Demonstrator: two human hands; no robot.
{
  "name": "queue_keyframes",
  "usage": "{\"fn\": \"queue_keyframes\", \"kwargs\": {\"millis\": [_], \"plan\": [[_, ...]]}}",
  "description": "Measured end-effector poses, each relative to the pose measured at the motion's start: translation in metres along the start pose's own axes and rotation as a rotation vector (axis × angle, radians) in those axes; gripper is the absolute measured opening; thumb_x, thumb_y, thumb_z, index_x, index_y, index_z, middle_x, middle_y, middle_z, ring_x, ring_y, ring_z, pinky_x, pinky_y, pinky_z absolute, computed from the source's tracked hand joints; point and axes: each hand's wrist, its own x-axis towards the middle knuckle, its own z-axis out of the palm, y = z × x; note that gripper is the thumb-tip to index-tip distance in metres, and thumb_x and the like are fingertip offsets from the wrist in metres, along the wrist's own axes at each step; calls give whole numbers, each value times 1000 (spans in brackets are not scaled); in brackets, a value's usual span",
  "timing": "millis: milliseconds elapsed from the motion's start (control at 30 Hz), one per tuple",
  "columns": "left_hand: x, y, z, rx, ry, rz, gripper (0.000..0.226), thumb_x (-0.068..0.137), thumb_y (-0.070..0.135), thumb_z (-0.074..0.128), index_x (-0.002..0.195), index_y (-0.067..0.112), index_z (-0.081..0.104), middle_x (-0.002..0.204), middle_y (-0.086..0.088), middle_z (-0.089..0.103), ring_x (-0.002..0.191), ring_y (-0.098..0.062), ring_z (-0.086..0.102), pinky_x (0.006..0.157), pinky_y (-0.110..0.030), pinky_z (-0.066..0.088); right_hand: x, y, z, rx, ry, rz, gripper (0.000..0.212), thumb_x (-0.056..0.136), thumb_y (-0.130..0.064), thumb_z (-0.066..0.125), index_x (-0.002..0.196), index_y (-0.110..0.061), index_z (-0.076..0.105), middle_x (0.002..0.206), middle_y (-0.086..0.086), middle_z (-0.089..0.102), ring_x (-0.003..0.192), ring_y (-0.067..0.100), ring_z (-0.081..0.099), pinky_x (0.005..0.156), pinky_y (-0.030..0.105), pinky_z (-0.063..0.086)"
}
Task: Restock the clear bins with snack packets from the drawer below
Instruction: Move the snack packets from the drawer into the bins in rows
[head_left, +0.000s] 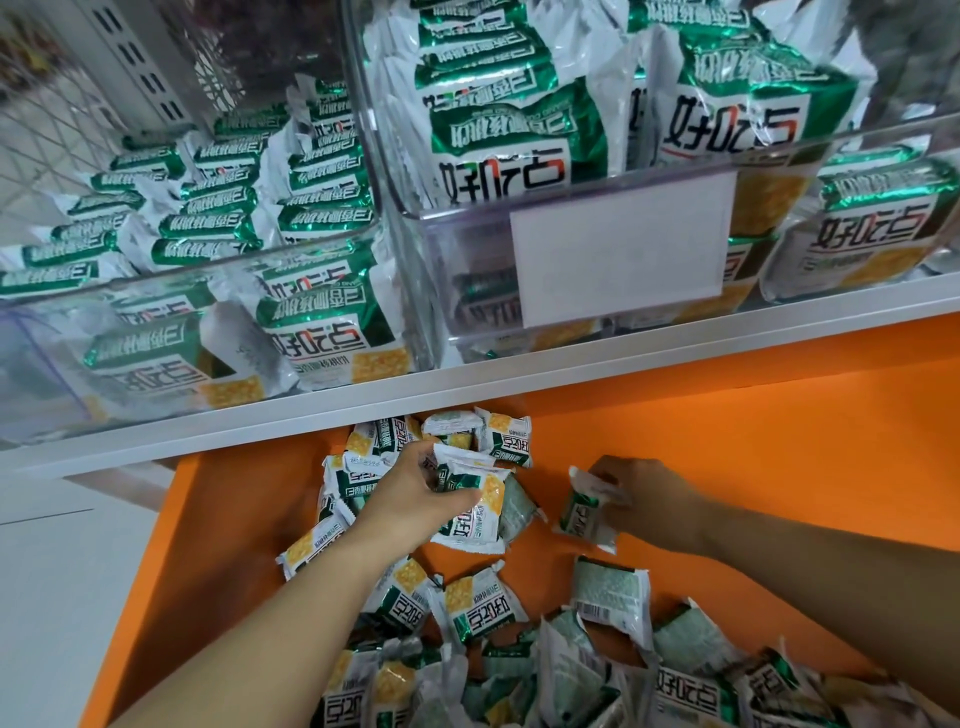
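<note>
Reaching into the orange drawer (753, 426) beneath the shelf (675, 340), clutching a stack of snack packets (470, 501) in the left grip (415, 488) and pinching a single packet (582, 514) in the right grip (647, 499), both near the drawer's back, below clear bins (467, 260) stocked with matching packets.

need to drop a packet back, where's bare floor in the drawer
Widest bare patch: drawer floor between the white shelf edge and the right hand. Crowded: packets at the near end and around the left hand.
</note>
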Motion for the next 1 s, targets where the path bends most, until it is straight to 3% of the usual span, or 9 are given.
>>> {"fn": "queue_keyframes", "kwargs": {"millis": [133, 233, 367, 500, 600, 733, 833, 900, 1000], "plan": [[-4, 3, 0, 81, -50, -20, 71, 82, 41, 71, 140, 16, 38, 126, 5, 49, 99, -7, 43, 83, -20, 34, -2, -28, -15, 202, 8, -180, 25, 88, -24, 69, 108, -21, 55, 86, -15, 51, 66, 1, 49, 53, 14, 37], [-5, 4, 0, 91, -98, -6, 46, 80, 44, 72, 110, 18, 50, 122, 3, 56, 85, -7, 51, 71, -22, 40, -5, -42, -18, 293, -101, -228, 28, 85, -28, 72, 108, -21, 57, 91, -19, 55, 78, -5, 55, 62, 13, 42], [-6, 4, 4, 76, -151, -10, 54, 78, 56, 68, 117, 22, 51, 122, -2, 57, 106, -15, 55, 84, -27, 42, -7, -46, -14, 328, -44, -185, 42, 86, -30, 70, 123, -18, 55, 108, -13, 53, 97, 8, 55, 68, 12, 43], [-8, 7, 9, 22, -164, -2, 39, 86, 56, 57, 114, 30, 50, 122, 3, 54, 97, -4, 51, 82, -24, 39, -7, -43, -12, 608, -148, -93, 30, 87, -21, 69, 114, -20, 54, 114, 5, 63, 93, 17, 63, 79, 31, 57], [-11, 9, 14, 21, -168, -1, 68, 88, 61, 45, 144, 22, 36, 143, 4, 43, 121, -11, 45, 99, -25, 35, -8, -43, -9, 679, -178, -68, 28, 88, -24, 68, 113, -20, 57, 118, 5, 61, 97, 18, 66, 83, 32, 57], [-18, 18, 20, -87, -202, -51, 72, 88, 67, 34, 146, 24, 33, 152, 0, 35, 135, -19, 36, 109, -35, 32, -10, -45, -6, 594, -154, -65, 46, 85, -33, 69, 124, -16, 54, 124, 4, 58, 100, 20, 64, 87, 34, 56], [-23, 23, 16, -119, -296, -87, 106, 60, 90, 40, 150, 37, 19, 158, 5, 19, 144, -22, 23, 115, -49, 27, -19, -44, -8, 588, -80, -44, 41, 83, -35, 70, 116, -16, 58, 114, 5, 63, 98, 21, 66, 87, 37, 55], [-31, 27, 12, 13, -328, -31, 124, 47, 91, 52, 151, 39, 7, 160, 6, 14, 144, -19, 22, 116, -43, 25, -32, -44, -9, 557, -32, -22, 42, 83, -38, 70, 116, -15, 58, 108, -1, 63, 95, 14, 64, 85, 27, 54], [-53, 36, 11, 163, -353, 58, 121, 57, 76, 63, 151, 37, -2, 158, 5, 19, 139, -14, 28, 105, -20, 25, -59, -48, -12, 445, 9, -45, 35, 84, -39, 69, 109, -17, 60, 89, -10, 58, 74, 0, 53, 60, 6, 40]]}}
